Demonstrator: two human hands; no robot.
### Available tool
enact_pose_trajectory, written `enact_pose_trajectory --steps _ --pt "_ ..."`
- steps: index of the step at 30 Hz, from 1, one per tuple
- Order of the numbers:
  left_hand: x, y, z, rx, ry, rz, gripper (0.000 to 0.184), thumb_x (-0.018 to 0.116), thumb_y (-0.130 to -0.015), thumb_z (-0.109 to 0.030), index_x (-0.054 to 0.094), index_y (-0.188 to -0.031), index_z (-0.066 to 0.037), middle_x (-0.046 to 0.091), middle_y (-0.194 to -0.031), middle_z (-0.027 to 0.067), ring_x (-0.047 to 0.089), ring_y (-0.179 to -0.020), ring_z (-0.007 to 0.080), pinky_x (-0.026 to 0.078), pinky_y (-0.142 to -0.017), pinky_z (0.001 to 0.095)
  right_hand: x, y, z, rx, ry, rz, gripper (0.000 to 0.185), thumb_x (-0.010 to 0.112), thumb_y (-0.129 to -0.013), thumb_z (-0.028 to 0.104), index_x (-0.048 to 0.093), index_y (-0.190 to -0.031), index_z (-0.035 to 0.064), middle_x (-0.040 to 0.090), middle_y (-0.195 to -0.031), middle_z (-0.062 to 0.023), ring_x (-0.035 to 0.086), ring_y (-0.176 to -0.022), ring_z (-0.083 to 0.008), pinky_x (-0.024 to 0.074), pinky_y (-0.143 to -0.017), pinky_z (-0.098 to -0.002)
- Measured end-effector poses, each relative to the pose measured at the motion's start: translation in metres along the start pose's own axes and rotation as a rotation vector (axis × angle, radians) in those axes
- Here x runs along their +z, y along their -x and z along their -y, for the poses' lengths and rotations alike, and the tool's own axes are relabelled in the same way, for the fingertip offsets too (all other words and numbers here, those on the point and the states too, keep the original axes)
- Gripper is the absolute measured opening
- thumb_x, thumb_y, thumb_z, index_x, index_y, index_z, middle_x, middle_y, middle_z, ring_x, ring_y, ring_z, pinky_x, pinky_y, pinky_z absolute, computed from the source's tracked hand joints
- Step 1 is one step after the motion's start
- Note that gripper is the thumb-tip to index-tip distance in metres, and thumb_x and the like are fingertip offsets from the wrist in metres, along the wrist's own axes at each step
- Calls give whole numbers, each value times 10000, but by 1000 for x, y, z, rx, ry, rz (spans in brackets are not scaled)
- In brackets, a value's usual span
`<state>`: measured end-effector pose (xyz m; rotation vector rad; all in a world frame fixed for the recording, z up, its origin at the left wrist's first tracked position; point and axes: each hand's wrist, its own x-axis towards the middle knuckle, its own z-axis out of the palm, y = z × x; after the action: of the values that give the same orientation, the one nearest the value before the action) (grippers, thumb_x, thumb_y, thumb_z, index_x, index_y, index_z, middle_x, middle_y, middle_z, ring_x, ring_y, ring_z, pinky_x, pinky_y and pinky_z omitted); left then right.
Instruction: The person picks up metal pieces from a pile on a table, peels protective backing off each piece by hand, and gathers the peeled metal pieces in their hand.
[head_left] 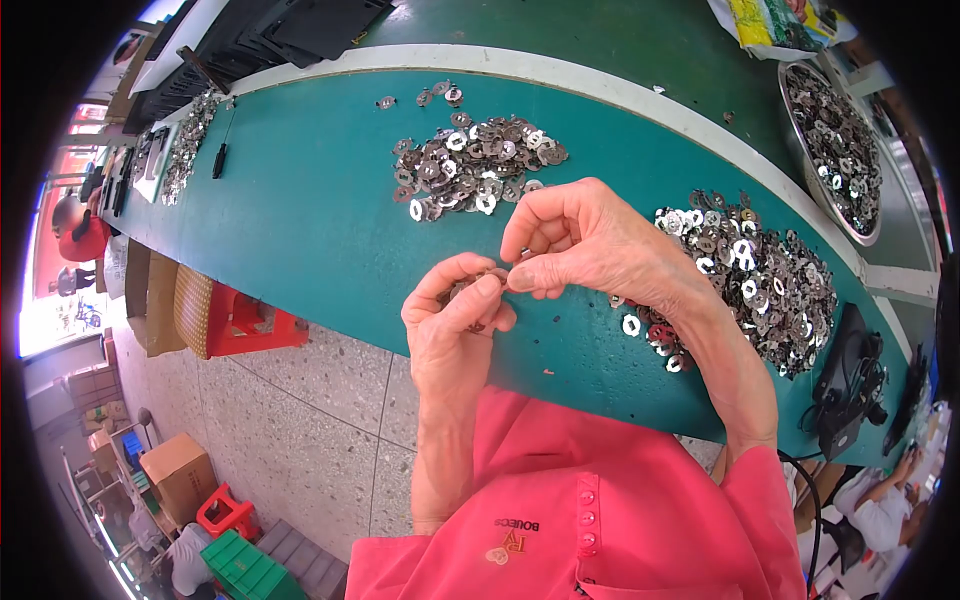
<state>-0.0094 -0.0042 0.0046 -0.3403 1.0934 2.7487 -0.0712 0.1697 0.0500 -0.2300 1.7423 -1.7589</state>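
My left hand [460, 305] is closed around a small metal part, mostly hidden by the fingers, above the green tabletop [310, 210]. Thumb and forefinger of my right hand [585, 245] are pinched together right beside it; whatever they hold is too small to make out. Beyond the hands lies a pile of small round metal parts [480, 160]. A larger heap of similar parts [765, 290] spreads to the right, partly behind my right forearm.
A metal basin [835, 150] full of parts stands at the far right. Black device with cables [845, 390] at the right edge. Black tool [219, 161] and more parts [188, 145] at the left. A red stool [255, 322] stands below the table. People are in the background.
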Motion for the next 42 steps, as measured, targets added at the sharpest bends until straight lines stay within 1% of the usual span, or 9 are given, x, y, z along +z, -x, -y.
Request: enact_pose_trajectory --steps 3,9,12,15,18,24,36,39,42 --pt "7 0 3 34 -31 -87 194 642 -788 20 617 -979 50 638 -796 108 512 -573 103 448 -515 253 6 2 1 -102 76 -77 138 668 -712 46 627 -827 -20 649 -704 -76 612 -657 -123 490 -607 -273" --pt "2 0 2 14 -12 -35 196 642 -796 13 620 -987 54 628 -794 90 481 -560 89 437 -514 254 11 5 0 -207 178 -97 93 633 -688 16 627 -777 -8 645 -700 -125 625 -657 -171 483 -592 -288" --pt "4 0 1 10 -61 -29 185 639 -800 11 628 -979 54 621 -788 79 467 -557 82 433 -506 256 12 10 6 -251 338 -126 76 600 -683 3 607 -757 -9 628 -676 -145 618 -639 -241 476 -566 -319" --pt "8 0 5 56 -134 -98 181 637 -800 15 633 -976 58 618 -777 78 459 -552 80 432 -496 257 15 10 3 -486 678 -206 66 598 -677 11 581 -737 -8 603 -674 -145 601 -640 -300 469 -560 -370" --pt "11 1 7 99 -181 -104 181 636 -798 20 635 -974 60 612 -752 74 456 -547 78 431 -485 258 23 13 0 -582 801 -282 76 608 -718 -30 565 -770 4 563 -700 -93 574 -613 -252 454 -527 -332" --pt "6 1 1 24 -97 -69 180 632 -790 34 633 -968 66 602 -721 67 451 -539 79 422 -477 256 22 14 1 -564 819 -233 105 605 -672 2 551 -761 1 575 -716 -137 597 -671 -327 468 -581 -405" --pt "-1 -1 -5 -65 6 -26 204 629 -794 24 626 -996 50 585 -733 71 395 -520 71 337 -460 232 23 12 -3 -596 804 -241 143 602 -661 -8 549 -792 17 575 -732 -118 595 -686 -325 470 -582 -401" --pt "-7 -3 -4 -72 51 20 206 624 -797 27 626 -1003 42 568 -718 54 370 -520 67 312 -458 226 27 10 -6 -704 905 -289 136 600 -705 -19 558 -825 27 552 -727 -72 577 -656 -243 468 -545 -344" --pt "-9 -4 -5 -82 122 60 207 614 -800 37 628 -1006 36 559 -714 43 365 -525 62 299 -458 220 31 9 -7 -822 988 -279 191 603 -665 -2 547 -843 36 528 -719 -60 557 -654 -230 459 -533 -339"
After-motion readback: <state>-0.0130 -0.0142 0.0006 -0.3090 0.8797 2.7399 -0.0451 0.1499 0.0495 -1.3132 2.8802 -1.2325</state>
